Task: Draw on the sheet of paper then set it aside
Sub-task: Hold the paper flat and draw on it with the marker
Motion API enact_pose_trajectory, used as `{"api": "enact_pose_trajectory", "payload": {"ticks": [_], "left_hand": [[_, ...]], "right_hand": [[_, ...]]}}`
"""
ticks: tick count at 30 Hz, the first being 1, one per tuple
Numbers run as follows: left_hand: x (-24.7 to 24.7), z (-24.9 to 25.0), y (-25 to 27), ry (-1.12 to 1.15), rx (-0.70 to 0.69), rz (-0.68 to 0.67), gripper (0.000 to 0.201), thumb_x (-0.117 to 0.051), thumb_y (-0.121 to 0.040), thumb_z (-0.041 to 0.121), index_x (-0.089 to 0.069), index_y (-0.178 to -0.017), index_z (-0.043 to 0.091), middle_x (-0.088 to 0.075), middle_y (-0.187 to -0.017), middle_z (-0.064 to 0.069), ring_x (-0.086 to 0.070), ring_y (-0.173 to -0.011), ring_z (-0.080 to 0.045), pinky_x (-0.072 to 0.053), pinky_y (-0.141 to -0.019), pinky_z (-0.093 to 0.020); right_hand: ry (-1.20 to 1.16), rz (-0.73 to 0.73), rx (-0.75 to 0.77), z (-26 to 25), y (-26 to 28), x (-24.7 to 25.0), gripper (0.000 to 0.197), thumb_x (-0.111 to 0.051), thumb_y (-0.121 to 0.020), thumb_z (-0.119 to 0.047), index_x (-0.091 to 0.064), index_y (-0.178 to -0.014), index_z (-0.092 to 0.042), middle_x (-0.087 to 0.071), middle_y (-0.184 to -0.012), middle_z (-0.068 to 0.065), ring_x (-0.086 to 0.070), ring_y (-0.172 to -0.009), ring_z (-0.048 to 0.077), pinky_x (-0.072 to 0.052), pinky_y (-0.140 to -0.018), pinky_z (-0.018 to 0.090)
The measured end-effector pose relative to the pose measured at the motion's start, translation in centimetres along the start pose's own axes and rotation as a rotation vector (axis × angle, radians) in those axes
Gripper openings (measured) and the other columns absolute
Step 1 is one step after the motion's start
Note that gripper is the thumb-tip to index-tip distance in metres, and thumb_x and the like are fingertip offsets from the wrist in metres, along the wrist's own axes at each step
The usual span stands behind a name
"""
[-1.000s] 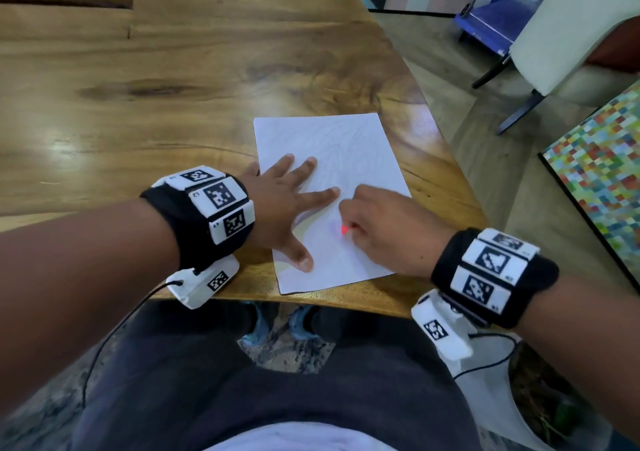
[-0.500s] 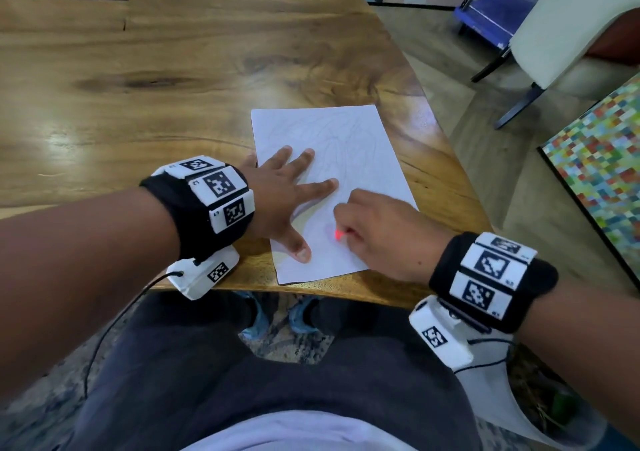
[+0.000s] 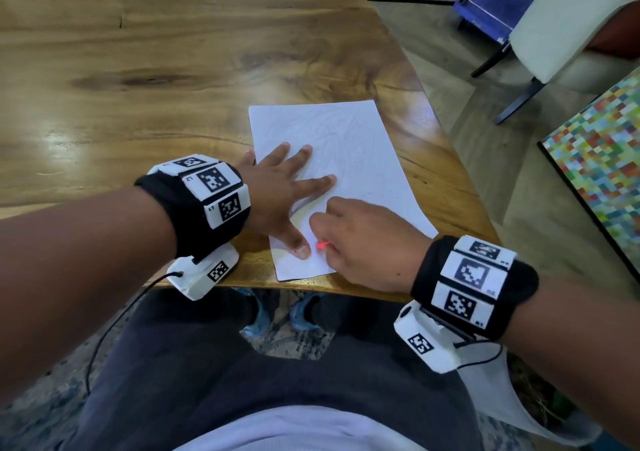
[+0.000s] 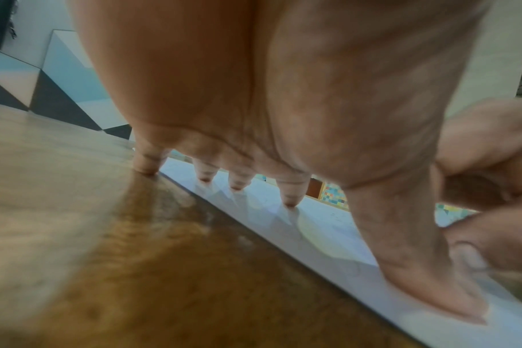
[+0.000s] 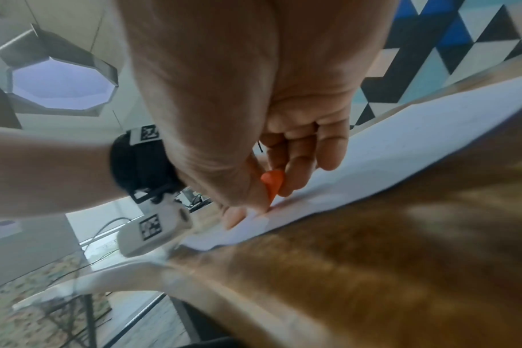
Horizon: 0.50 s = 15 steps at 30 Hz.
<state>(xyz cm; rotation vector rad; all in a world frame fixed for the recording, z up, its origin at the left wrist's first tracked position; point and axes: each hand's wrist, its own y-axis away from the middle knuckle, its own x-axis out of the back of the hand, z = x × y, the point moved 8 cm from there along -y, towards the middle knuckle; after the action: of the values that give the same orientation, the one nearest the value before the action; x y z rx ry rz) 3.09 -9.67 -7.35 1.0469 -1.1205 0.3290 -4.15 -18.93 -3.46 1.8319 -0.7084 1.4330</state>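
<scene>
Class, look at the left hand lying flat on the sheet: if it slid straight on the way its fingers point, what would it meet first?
Nothing on the paper; the left hand would probably just reach bare table beyond its far edge.

Over the last second the right hand [image 3: 363,242], pinching an orange-tipped drawing tool [image 5: 272,182], has travelled along the lower part of the sheet of paper [image 3: 349,159] toward the near edge and toward the left hand [image 3: 277,194]. Earlier the tool's tip stood clear of the left thumb; now it lies just beside that thumb's tip. The right index knuckle, formerly level with the left index fingertip, now sits nearer the person.
</scene>
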Motion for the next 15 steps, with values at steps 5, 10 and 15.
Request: {"api": "enact_pose_trajectory", "payload": {"ticks": [5,10,15], "left_hand": [[0.3,0.1,0.6,0.058,-0.02,0.036,0.121,-0.067,-0.065,0.084,0.008,-0.155,0.055,0.03,-0.166,-0.003,0.023,-0.154,-0.029,-0.004,-0.121,-0.064],[-0.6,-0.1,1.8,0.076,-0.029,0.05,0.117,-0.065,-0.067,0.084,0.007,-0.155,0.055,0.029,-0.166,-0.003,0.024,-0.154,-0.026,-0.002,-0.125,-0.057],[-0.7,0.4,2.0,0.023,-0.028,0.053,0.12,-0.061,-0.065,0.089,0.013,-0.154,0.055,0.028,-0.166,-0.001,0.022,-0.154,-0.026,-0.002,-0.123,-0.06]], "right_hand": [[-0.139,0.035,-0.214,6.2,-0.8,1.3,0.008,-0.049,-0.09,-0.024,-0.042,-0.087,-0.022,-0.05,-0.091,-0.002,-0.052,-0.083,0.021,-0.044,-0.071,0.038],[-0.234,0.082,-0.3,10.0,0.1,0.7,0.018,-0.056,-0.089,-0.027,-0.042,-0.077,-0.026,-0.051,-0.08,-0.005,-0.051,-0.075,0.018,-0.046,-0.068,0.038],[-0.202,0.074,-0.345,11.0,0.4,1.4,0.015,-0.056,-0.09,-0.026,-0.047,-0.078,-0.023,-0.053,-0.083,-0.003,-0.052,-0.078,0.017,-0.048,-0.072,0.038]]}}
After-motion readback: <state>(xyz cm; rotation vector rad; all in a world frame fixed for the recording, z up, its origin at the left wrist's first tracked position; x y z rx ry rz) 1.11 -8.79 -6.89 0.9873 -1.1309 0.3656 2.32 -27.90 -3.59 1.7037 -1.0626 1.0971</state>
